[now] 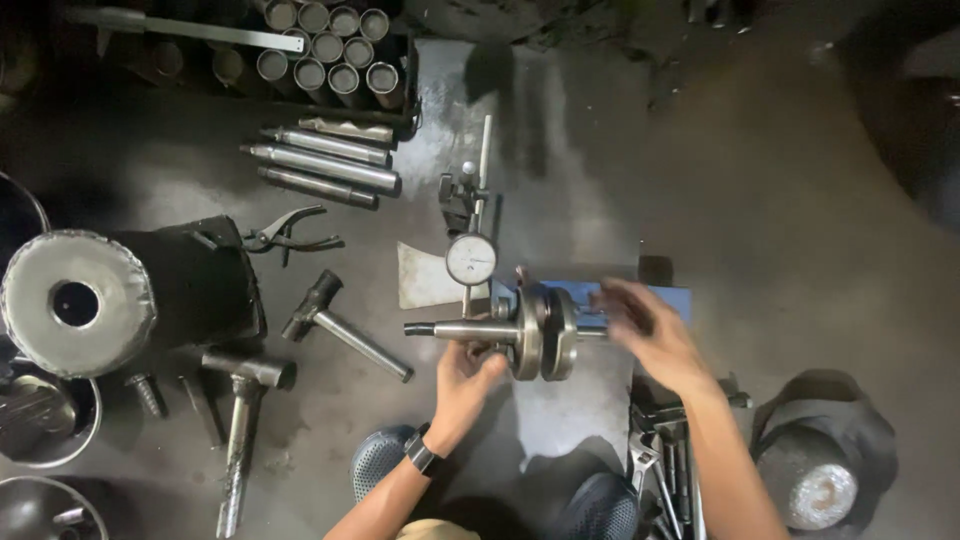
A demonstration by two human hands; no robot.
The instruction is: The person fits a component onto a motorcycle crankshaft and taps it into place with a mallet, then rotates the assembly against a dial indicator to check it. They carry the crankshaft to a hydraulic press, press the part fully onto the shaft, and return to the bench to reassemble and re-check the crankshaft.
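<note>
Two hands are at work on the floor [800, 250] between my knees. My left hand [462, 380] is curled under the thin shaft of a metal crankshaft [520, 330] and holds it from below. My right hand [645, 330] is open with the fingers spread, and it is blurry. It sits just by the right end of the crankshaft, but I cannot tell if it grips anything.

The crankshaft lies on its side. Its long way runs left to right, and the thin shaft end points left. Its two round wheels stand up in the middle. It rests on a blue stand [640, 298], and a round dial gauge [470, 259] stands just behind it.

At the top left, a dark crate [405, 80] is full of metal tubes [330, 45] standing on end. Three long metal rods [325, 160] lie just in front of it. A round pot [40, 425] sits by the left edge. Two hammers [340, 325] and pliers [290, 235] lie on the floor to the left of my hands.
</note>
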